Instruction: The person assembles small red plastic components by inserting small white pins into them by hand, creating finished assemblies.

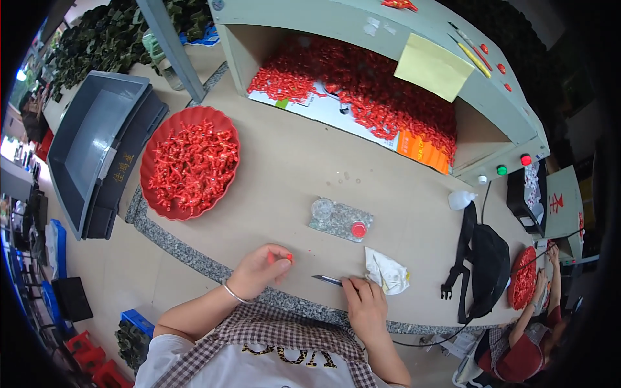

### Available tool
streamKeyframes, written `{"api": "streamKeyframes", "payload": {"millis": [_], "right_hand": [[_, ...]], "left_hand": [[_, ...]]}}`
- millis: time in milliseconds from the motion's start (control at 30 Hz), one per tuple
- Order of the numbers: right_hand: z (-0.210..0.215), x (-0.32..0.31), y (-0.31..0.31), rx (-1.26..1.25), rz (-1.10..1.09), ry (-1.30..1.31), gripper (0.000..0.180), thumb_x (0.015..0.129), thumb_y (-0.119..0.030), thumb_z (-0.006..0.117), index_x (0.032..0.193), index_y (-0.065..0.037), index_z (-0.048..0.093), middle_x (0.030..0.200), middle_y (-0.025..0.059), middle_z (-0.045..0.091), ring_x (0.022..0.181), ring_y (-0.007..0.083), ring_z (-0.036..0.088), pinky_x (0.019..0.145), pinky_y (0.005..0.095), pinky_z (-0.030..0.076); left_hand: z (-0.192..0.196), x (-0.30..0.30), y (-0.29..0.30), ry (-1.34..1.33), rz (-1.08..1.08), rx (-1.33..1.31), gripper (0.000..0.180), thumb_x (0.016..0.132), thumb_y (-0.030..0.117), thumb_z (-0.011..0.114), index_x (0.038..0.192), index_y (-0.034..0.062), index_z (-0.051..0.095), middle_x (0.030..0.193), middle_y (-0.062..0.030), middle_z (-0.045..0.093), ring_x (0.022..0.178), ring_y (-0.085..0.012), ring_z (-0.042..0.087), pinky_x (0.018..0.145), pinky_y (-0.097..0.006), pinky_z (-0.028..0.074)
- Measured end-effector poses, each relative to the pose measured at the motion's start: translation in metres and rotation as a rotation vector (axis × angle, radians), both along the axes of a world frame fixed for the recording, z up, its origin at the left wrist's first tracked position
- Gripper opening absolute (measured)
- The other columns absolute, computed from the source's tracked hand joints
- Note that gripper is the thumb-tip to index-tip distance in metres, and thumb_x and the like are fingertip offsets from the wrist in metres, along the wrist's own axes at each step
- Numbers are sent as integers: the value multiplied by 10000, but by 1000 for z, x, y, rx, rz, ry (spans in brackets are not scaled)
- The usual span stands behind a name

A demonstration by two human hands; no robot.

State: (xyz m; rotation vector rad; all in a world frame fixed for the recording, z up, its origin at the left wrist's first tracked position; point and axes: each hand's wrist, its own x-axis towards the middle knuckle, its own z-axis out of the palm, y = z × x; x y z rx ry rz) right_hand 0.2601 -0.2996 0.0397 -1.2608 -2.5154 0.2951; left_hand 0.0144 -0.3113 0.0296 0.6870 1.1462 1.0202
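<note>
My left hand is closed, pinching a small red piece between thumb and fingertips above the table. My right hand holds a slim dark tool with a pointed tip low over the tabletop, its tip turned to the left. Beside the right fingers lies a crumpled white cloth. Just beyond both hands is a grey speckled slab with a round clear piece at one end and a small red-filled cap at the other. At left, a red scalloped bowl is full of small glossy red pieces.
Grey crates stand left of the bowl. A pale green shelf box at the back holds a heap of red pieces. A white squeeze bottle and black waist bag lie right. Another person works at far right.
</note>
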Motion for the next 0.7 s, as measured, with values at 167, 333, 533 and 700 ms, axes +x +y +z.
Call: {"api": "streamKeyframes", "payload": {"millis": [167,333,533,700], "right_hand": [[-6,-3,-5,-56,-167,112,291,734,-2,592,1023,-38,587,869,89,519,800,259,531,671,355,456],[5,-14,-5,-287,-207,279,281,791,-26,562,1072,-41,561,855,102,513,675,254,555,570,354,474],[-7,-34,-4,-261,-90,235,342,811,-59,557,1152,-54,527,856,103,503,596,244,562,509,341,480],[-13,-39,-6,-316,-90,181,376,819,-79,545,1190,-39,496,847,99,500,583,251,560,496,340,485]], "left_hand": [[-4,4,-3,146,-33,-19,193,875,159,548,1000,12,542,796,-15,557,641,-72,527,592,-222,467],[-6,8,-3,393,-32,140,164,869,141,554,969,11,566,819,-29,543,649,-74,531,593,-217,462],[-12,5,3,773,-14,492,123,824,95,589,930,32,591,848,-96,548,655,-170,560,587,-266,456],[-8,9,7,966,-29,528,81,783,79,614,855,43,610,828,-103,545,652,-229,559,571,-301,454]]}}
